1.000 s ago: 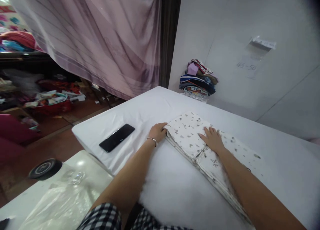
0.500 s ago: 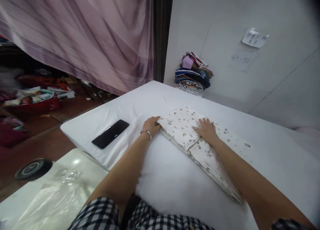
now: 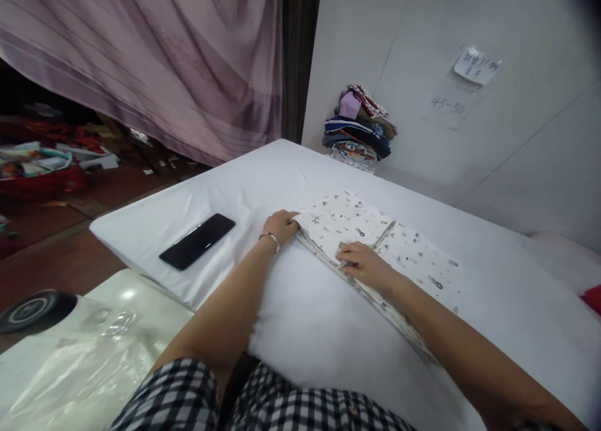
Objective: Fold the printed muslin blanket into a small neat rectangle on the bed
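Note:
A white cloth (image 3: pixel 345 215) printed with small grey and beige figures lies folded in layers on the white-covered table (image 3: pixel 291 168). At its left corner, my left hand (image 3: pixel 280 225), with a bracelet at the wrist, is closed on the layered edge; part of the fingers is hidden. My right hand (image 3: pixel 365 265) is on the near edge of the upper fold, its fingers curled and closed on the fabric. Between the upper fold and the longer part on the right runs a seam-like edge. The near layers pass under my right forearm.
A black phone (image 3: pixel 197 241) lies left on the table. Clear plastic bags (image 3: pixel 89 362) rest on a lower pale surface at front left. By the wall stands a stack of folded fabrics (image 3: pixel 359 134). A pink curtain (image 3: pixel 201 62) hangs behind; a red container (image 3: pixel 47 181) is on the floor.
My right hand has moved from the top of the cloth to its near edge, and its spread fingers have closed there. My left hand stays at the left corner. The view has shifted slightly.

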Action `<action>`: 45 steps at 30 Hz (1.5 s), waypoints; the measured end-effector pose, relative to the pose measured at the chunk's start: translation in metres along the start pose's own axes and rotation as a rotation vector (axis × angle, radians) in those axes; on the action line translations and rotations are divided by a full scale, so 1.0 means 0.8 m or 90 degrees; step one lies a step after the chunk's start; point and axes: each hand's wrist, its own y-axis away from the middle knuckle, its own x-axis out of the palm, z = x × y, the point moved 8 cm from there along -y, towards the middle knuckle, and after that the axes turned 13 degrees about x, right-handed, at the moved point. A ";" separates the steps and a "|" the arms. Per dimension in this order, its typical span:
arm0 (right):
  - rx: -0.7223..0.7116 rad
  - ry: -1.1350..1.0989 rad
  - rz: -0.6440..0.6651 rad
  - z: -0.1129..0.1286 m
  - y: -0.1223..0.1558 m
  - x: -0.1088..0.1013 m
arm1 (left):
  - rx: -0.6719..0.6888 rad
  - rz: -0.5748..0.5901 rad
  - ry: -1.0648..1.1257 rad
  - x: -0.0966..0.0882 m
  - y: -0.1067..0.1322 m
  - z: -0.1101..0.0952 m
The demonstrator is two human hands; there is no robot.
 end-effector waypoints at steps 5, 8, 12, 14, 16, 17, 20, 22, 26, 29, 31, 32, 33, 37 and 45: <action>0.059 -0.140 -0.039 -0.011 0.004 -0.016 | 0.005 0.008 0.004 0.003 -0.003 0.002; 0.024 -0.137 -0.047 -0.011 0.012 -0.023 | 0.006 0.012 -0.001 0.006 -0.004 0.005; -0.043 -0.018 -0.014 -0.006 0.019 -0.010 | 0.002 0.014 -0.019 0.008 -0.004 0.008; -0.042 0.021 -0.011 -0.002 0.020 -0.006 | 0.005 0.009 -0.017 0.008 -0.004 0.009; -0.027 0.056 -0.003 0.004 0.019 -0.005 | 0.006 0.005 -0.012 0.009 -0.005 0.009; -0.015 0.075 0.005 0.008 0.018 -0.005 | 0.006 0.004 -0.009 0.009 -0.005 0.010; 0.019 0.148 0.041 0.016 0.014 -0.004 | -0.003 0.002 0.004 0.008 -0.005 0.010; 0.032 0.205 0.068 0.020 0.010 0.000 | -0.013 0.002 0.014 0.007 -0.004 0.010; 0.034 0.313 0.095 0.029 0.004 0.011 | -0.033 0.008 0.026 0.007 -0.003 0.010; 0.052 0.369 0.092 0.031 0.005 0.015 | -0.027 0.006 0.023 0.006 -0.004 0.010; 0.057 0.373 0.080 0.030 0.008 0.015 | -0.030 0.004 0.007 0.005 -0.004 0.012; 0.052 0.366 0.074 0.031 0.011 0.015 | -0.035 0.005 -0.007 0.004 -0.004 0.013; 0.043 0.357 0.067 0.031 0.014 0.016 | -0.039 0.006 -0.024 0.003 -0.004 0.014; 0.027 0.341 0.027 0.030 0.021 0.020 | -0.055 0.001 -0.069 -0.003 -0.002 0.015; 0.032 0.348 -0.079 0.029 0.022 0.032 | -0.080 -0.001 -0.083 -0.008 0.000 0.013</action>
